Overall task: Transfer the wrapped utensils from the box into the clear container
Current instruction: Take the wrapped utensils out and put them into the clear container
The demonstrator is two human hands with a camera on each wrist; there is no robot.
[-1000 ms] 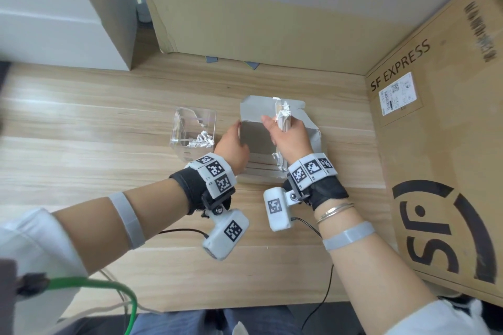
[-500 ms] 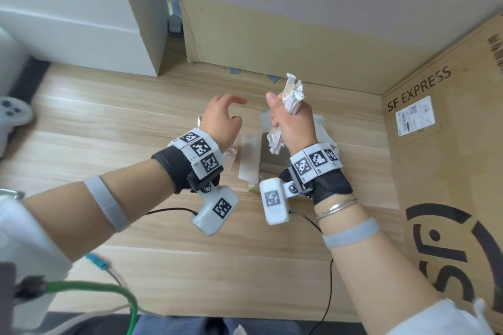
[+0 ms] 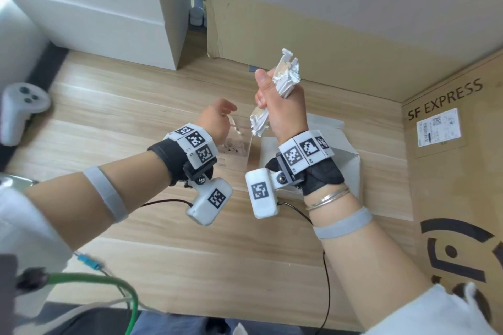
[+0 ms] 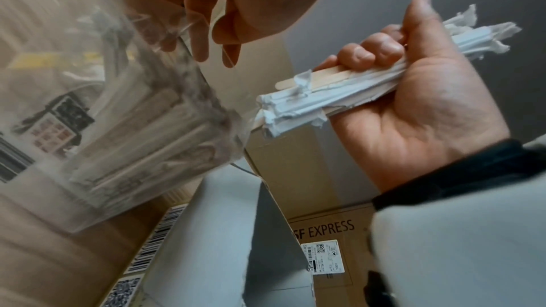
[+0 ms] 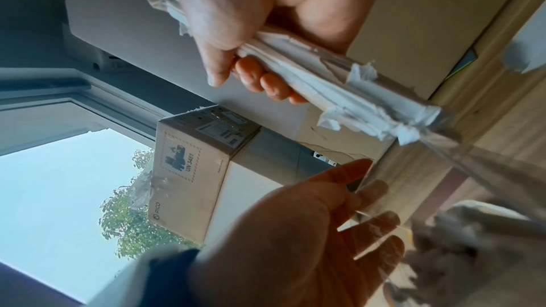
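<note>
- Head view: right hand (image 3: 283, 106) was raised above the table (image 3: 114, 106), fist clenched round a bundle of wrapped utensils (image 3: 285, 76); torn white paper ends stuck out above and below the fist
- Left hand (image 3: 217, 122) sat at the rim of the clear container (image 3: 239, 144), more wrapped pieces lying in the container's bottom
- White box (image 3: 334, 141) stood open just right of the container, under the right wrist
- SF EXPRESS carton (image 3: 449, 171) at far right; white controller (image 3: 19, 109) at far left
- Left wrist view: left-hand fingers (image 4: 203, 39) curled over the container's (image 4: 141, 125) rim, grasping it (image blurred); the bundle's (image 4: 298, 104) lower end was at the rim, one bare wooden stick showing
- Right wrist view: right hand (image 5: 251, 27) gripped the bundle (image 5: 348, 92), tip touching the clear wall (image 5: 487, 167); left hand (image 5: 325, 223) held that wall
</note>
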